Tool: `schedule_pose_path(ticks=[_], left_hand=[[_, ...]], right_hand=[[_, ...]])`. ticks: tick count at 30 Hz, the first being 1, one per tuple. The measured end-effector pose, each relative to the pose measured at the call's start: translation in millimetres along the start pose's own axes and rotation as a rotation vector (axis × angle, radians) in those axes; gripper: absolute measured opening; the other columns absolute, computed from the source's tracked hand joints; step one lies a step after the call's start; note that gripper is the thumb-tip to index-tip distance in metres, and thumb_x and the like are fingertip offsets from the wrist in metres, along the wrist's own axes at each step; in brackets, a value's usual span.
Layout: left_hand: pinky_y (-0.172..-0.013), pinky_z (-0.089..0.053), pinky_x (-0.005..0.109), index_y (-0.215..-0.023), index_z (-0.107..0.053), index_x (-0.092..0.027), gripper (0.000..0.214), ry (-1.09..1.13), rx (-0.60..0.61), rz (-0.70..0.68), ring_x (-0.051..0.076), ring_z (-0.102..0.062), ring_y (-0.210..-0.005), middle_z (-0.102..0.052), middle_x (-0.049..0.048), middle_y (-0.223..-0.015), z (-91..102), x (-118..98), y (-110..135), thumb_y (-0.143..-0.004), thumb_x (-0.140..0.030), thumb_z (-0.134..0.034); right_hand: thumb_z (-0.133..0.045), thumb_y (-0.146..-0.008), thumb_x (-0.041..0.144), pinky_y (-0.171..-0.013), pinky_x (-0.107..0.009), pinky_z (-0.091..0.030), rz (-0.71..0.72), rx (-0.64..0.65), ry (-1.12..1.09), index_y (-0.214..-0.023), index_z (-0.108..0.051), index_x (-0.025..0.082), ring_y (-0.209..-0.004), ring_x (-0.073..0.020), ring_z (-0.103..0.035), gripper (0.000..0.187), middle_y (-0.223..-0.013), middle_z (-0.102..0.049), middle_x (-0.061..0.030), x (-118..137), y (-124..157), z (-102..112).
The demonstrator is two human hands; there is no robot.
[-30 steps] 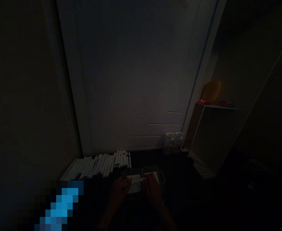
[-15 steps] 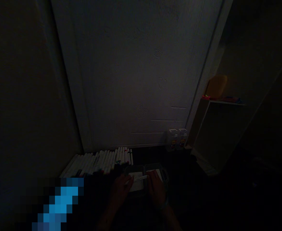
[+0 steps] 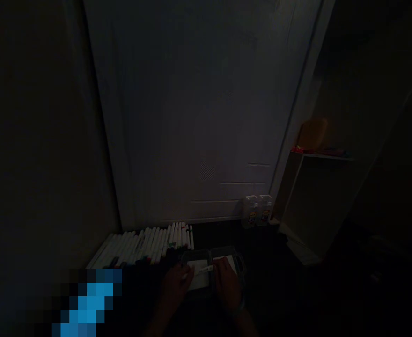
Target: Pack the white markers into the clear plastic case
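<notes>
Where dim wall (image 3: 171,121) backs dark surface (image 3: 220,235), fingers (image 3: 223,266) hold a marker (image 3: 203,269).

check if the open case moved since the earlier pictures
No: measured against the two bottles by the wall, the open case shows no visible shift.

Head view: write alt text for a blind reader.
Left hand and right hand hold a slim white marker over a clear case, in dim light. White markers lie lined up at left; two clear containers stand by a pale panel.
</notes>
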State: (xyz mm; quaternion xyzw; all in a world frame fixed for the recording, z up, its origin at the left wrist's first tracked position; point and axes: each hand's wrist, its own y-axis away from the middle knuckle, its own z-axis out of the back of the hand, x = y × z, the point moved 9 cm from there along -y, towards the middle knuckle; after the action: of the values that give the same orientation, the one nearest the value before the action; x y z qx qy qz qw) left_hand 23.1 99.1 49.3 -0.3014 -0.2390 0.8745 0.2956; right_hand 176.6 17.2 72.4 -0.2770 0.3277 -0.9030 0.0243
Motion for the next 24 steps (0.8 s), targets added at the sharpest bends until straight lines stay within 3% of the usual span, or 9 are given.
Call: schedule_pose_path(ticks=[10, 15, 24], left_hand=[[-0.073, -0.049, 0.024, -0.082, -0.068, -0.026, 0.033, 0.035, 0.022, 0.002, 0.016, -0.064, -0.081, -0.071, 0.0015, -0.085, -1.1, 1, -2, -0.084, -0.045, -0.041], [-0.074, -0.049, 0.025, -0.085, -0.069, -0.028, 0.036, 0.034, 0.006, -0.064, 0.017, -0.064, -0.084, -0.071, 0.0015, -0.086, 4.9, -6, -2, -0.084, -0.047, -0.039], [-0.077, -0.049, 0.027, -0.084, -0.069, -0.026, 0.038, 0.027, 0.002, 0.025, 0.018, -0.064, -0.087, -0.071, 0.0021, -0.089, -2.0, 6, -2, -0.083, -0.050, -0.039]], right_hand=[[-0.030, -0.094, 0.023, -0.087, -0.037, -0.047, 0.045, -0.090, 0.123, -0.108, -0.052, 0.023, -0.104, -0.0222, -0.055, 0.027, -0.107, -0.059, -0.0089, -9, 5, -8], [-0.028, -0.094, 0.024, -0.084, -0.036, -0.049, 0.062, -0.108, 0.114, -0.109, -0.052, 0.022, -0.102, -0.0217, -0.057, 0.029, -0.106, -0.061, -0.0089, -6, 4, -3], [-0.029, -0.094, 0.024, -0.087, -0.036, -0.046, 0.076, -0.070, 0.071, -0.107, -0.052, 0.023, -0.101, -0.0201, -0.055, 0.026, -0.103, -0.060, -0.0068, 7, 1, 6]])
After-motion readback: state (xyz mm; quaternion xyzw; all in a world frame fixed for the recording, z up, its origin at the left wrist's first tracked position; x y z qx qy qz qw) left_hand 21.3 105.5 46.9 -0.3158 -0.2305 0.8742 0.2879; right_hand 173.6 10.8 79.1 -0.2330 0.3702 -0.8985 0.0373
